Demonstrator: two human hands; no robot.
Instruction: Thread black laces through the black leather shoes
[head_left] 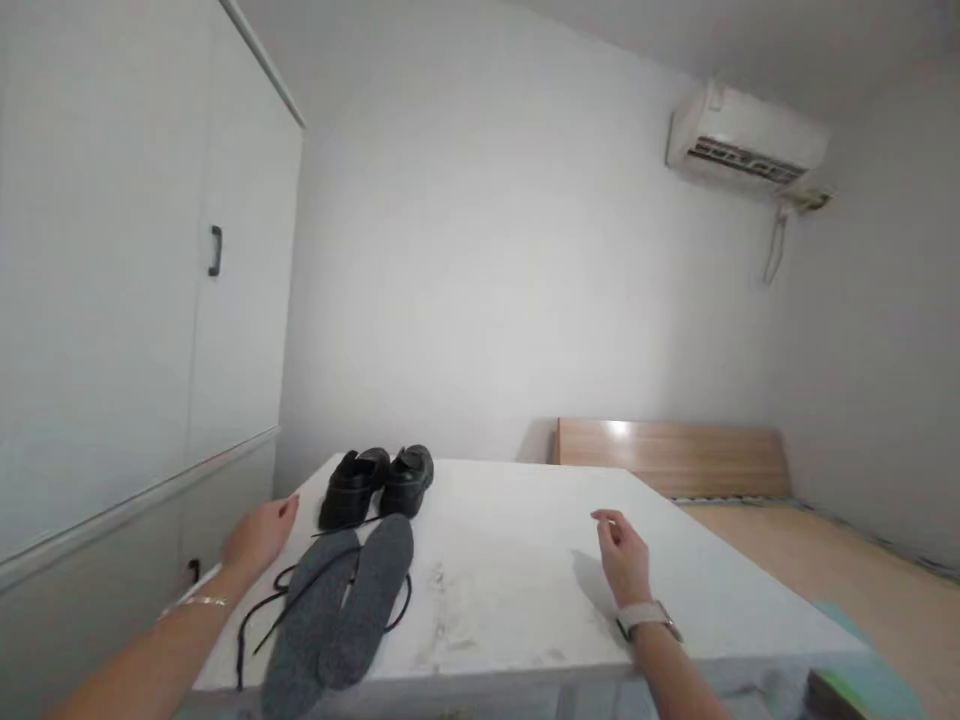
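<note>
A pair of black shoes (376,485) stands at the far left of a white table (525,560). In front of them lie two grey insoles (341,610), overlapping, with black laces (259,620) tangled beside and under them. My left hand (259,535) hovers at the table's left edge, near the left shoe, its fingers loosely curled and holding nothing that I can see. My right hand (622,555) is raised over the middle right of the table with a watch on its wrist. Its fingers are bent loosely and hold nothing.
A white wardrobe (150,300) with a dark handle stands close on the left. A wooden bed frame (675,455) sits behind the table at the right. An air conditioner (742,145) hangs high on the wall.
</note>
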